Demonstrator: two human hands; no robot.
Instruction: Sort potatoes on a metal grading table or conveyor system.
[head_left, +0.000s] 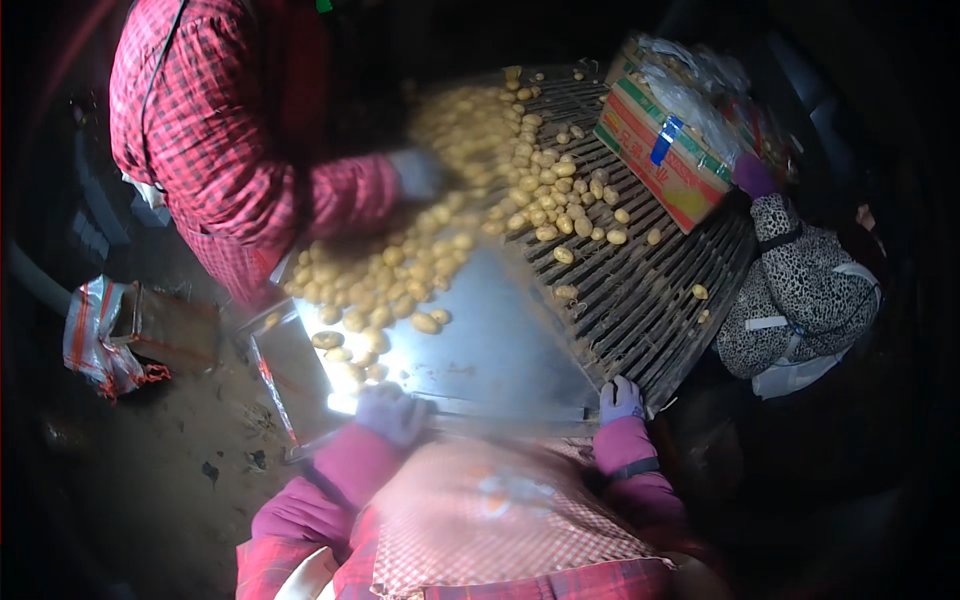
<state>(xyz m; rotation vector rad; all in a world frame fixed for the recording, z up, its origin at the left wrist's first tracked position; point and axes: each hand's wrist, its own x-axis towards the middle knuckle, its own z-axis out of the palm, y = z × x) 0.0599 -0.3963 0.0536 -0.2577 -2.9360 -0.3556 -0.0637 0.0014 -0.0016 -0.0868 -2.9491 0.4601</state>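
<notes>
In front of me is a sorting table with a smooth metal sheet (495, 322) and a slatted rack (637, 292) to its right. My left hand (390, 414), in a pale glove, is at the near edge of the sheet, just below several potatoes (367, 345). Blur and glare hide its fingers. At the near corner where sheet and rack meet, my right hand (621, 401), gloved alike, has its fingers bent over the table's edge (592, 412). A large heap of potatoes (465, 135) spreads from the far side down the left of the sheet.
A co-worker in a red checked jacket (217, 135) reaches a gloved hand (416, 174) into the heap. At right, another person in a leopard-print top (802, 300) has a purple glove (754, 176) on a cardboard box (660, 157). Another box (169, 326) stands on the floor at left.
</notes>
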